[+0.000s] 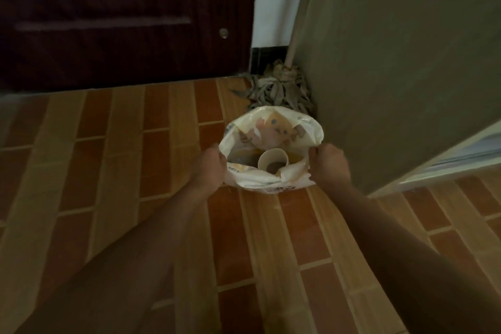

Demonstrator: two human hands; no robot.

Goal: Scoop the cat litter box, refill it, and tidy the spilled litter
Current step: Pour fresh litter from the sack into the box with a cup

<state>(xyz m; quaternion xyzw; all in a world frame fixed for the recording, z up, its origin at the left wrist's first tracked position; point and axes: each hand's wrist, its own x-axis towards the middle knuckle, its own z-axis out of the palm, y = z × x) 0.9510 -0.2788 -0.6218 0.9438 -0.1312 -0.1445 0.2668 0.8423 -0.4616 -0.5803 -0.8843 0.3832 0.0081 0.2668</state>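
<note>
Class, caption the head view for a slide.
Left hand and right hand hold open a litter bag, cup inside, beside a mop.

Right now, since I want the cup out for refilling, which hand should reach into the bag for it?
Probably the left hand: the bag gapes open between it and the cup, while a crumpled fold of rim lies between the right hand and it. Both grip the rim.

Dark door (108,22), rag mop (282,87) in corner, brick-patterned floor (108,157), grey wall (406,49)

A home entryway: dark door (122,16), mop (279,87), tiled floor (135,171).
</note>
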